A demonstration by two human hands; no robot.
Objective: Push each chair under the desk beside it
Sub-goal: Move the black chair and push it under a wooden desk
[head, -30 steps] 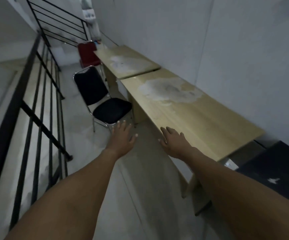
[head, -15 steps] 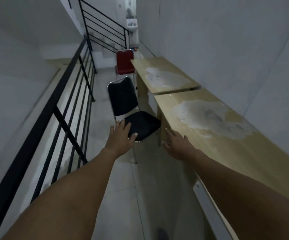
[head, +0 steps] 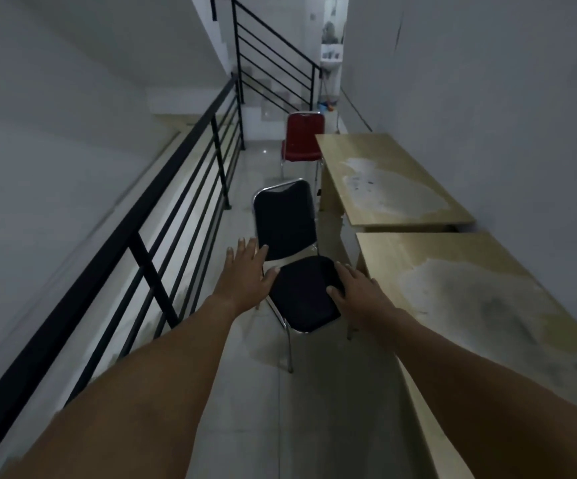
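A black padded chair point(head: 297, 288) with a chrome frame stands in the walkway, left of the near wooden desk point(head: 480, 305), its seat outside the desktop. My left hand point(head: 245, 274) reaches out with fingers spread beside the seat's left edge, below the backrest. My right hand point(head: 356, 290) lies over the seat's right side, fingers apart, and I cannot tell whether it touches. Further on, a red chair point(head: 302, 138) stands at the left end of the far desk point(head: 387, 178), partly hidden by that desktop.
A black metal railing point(head: 162, 216) runs along the left of the narrow tiled walkway point(head: 266, 409). A grey wall point(head: 487, 98) backs both desks on the right. Stairs with a handrail point(head: 273, 53) rise at the far end, near small objects on the floor.
I have moved forward along the walkway, so the black chair is much closer. Both hands have gone from short of the chair to either side of its seat.
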